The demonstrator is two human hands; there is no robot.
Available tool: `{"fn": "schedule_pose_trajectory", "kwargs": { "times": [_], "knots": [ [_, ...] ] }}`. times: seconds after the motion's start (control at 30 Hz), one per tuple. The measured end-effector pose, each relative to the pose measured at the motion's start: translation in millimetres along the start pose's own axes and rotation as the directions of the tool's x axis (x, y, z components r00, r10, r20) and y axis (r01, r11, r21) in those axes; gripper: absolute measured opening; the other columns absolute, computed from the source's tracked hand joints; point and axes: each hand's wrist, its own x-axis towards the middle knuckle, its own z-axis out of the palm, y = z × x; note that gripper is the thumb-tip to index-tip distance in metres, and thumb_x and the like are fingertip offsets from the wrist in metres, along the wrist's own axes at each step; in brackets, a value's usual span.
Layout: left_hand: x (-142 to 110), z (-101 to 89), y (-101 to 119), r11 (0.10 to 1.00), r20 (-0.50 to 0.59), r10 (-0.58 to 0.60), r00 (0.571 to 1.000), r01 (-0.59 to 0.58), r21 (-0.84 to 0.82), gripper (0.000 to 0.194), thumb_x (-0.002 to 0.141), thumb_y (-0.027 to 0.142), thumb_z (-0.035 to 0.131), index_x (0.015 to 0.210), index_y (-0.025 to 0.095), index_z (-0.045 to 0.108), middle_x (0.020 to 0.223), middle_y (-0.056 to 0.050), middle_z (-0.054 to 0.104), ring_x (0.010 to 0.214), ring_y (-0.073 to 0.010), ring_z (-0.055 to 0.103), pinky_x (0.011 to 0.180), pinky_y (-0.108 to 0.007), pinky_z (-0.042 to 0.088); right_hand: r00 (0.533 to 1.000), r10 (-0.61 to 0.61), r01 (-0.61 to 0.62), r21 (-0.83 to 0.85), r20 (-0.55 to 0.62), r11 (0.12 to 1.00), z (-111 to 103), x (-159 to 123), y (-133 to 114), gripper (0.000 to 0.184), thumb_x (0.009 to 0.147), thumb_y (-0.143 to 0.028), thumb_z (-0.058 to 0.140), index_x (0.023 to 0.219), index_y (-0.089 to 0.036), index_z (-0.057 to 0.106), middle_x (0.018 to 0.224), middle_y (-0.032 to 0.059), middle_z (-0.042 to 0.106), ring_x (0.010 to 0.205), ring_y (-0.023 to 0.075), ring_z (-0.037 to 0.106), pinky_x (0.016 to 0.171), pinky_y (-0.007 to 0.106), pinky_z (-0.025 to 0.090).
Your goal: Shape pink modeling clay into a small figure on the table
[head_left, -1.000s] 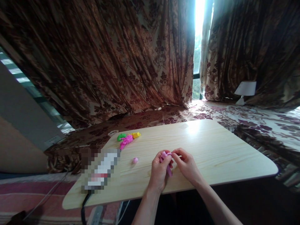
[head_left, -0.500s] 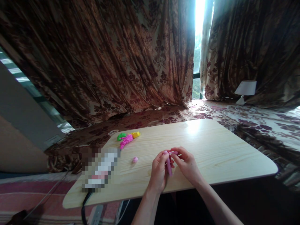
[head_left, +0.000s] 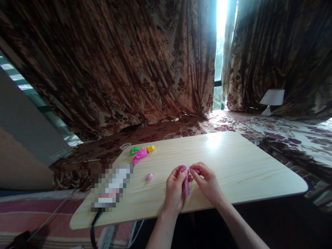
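Note:
Close above the table's near edge, my left hand [head_left: 177,183] is closed on a soft pink strip [head_left: 187,185]. One flat end hangs down beside the thumb, and the upper part bends over near the fingertips. My right hand [head_left: 205,175] pinches another part of the same pink strip, a short end of which shows at its fingers. The two sets of fingertips are nearly touching. Whether the strip is ribbon or some other soft material I cannot tell. A small pale pink ball [head_left: 149,176] lies on the table left of my left hand.
Green [head_left: 134,150], magenta [head_left: 140,154] and yellow [head_left: 150,148] soft bundles sit at the back left of the wooden table [head_left: 230,162]. A blurred-out object [head_left: 114,186] lies at its left, with a black cable [head_left: 93,230]. Beyond stand curtains [head_left: 155,69] and a white lamp [head_left: 272,98].
My right hand's fingertips have shifted slightly on the pink strip. Its upper part now arches higher over my left fingers. The things on the table have not moved.

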Motion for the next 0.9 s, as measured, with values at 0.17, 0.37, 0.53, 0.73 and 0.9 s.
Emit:
{"fn": "schedule_pose_trajectory", "kwargs": {
  "times": [0.17,0.37,0.53,0.73,0.9],
  "knots": [
    [-1.4,1.5,0.0,1.0,0.013,0.002,1.0,-0.001,-0.027,0.017,0.077,0.019,0.065,0.093,0.017,0.061,0.087,-0.003,0.064,0.081,-0.0133,0.062,0.082,-0.03,0.047,1.0,-0.011,0.012,-0.026,0.015,1.0,-0.2,-0.5,1.8,0.014,0.084,-0.02,0.056,0.073,-0.02,0.065,0.074,0.001,0.055,0.067,0.015,0.056,0.062,0.027,0.049],
    [-2.0,5.2,2.9,0.999,0.038,0.001,0.999,0.0,-0.034,0.015,0.078,0.02,0.064,0.092,0.016,0.062,0.087,-0.004,0.065,0.084,-0.0157,0.063,0.083,-0.032,0.046,1.0,-0.018,0.019,-0.033,0.02,0.999,1.0,-1.3,5.0,0.011,0.085,-0.022,0.055,0.091,-0.02,0.065,0.08,0.0021,0.058,0.071,0.0155,0.058,0.064,0.027,0.05],
    [-0.5,3.6,1.1,1.0,0.02,0.017,1.0,-0.017,-0.021,0.016,0.078,0.019,0.065,0.093,0.016,0.064,0.087,-0.003,0.065,0.084,-0.0139,0.062,0.083,-0.03,0.046,0.998,-0.041,0.043,-0.044,0.046,0.998,0.2,-1.4,3.8,0.012,0.087,-0.021,0.054,0.085,-0.019,0.066,0.079,0.0025,0.059,0.07,0.015,0.057,0.064,0.027,0.049],
    [1.1,0.1,-3.3,1.0,-0.01,0.021,1.0,-0.02,0.013,0.019,0.075,0.018,0.067,0.094,0.014,0.065,0.087,-0.004,0.067,0.079,-0.013,0.061,0.078,-0.028,0.048,0.998,-0.054,0.056,-0.064,0.034,0.996,-0.8,-1.7,3.2,0.014,0.086,-0.019,0.055,0.076,-0.019,0.065,0.075,0.0014,0.056,0.068,0.0143,0.056,0.064,0.026,0.047],
    [-0.1,4.8,0.1,1.0,0.0,0.027,1.0,-0.027,0.015,0.02,0.076,0.022,0.066,0.095,0.014,0.065,0.087,-0.005,0.068,0.079,-0.0143,0.062,0.077,-0.03,0.049,0.998,-0.043,0.046,-0.057,0.039,0.997,0.3,-0.8,3.0,0.011,0.085,-0.019,0.055,0.086,-0.019,0.066,0.079,0.0021,0.058,0.07,0.0148,0.057,0.064,0.026,0.048]
  ]
}}
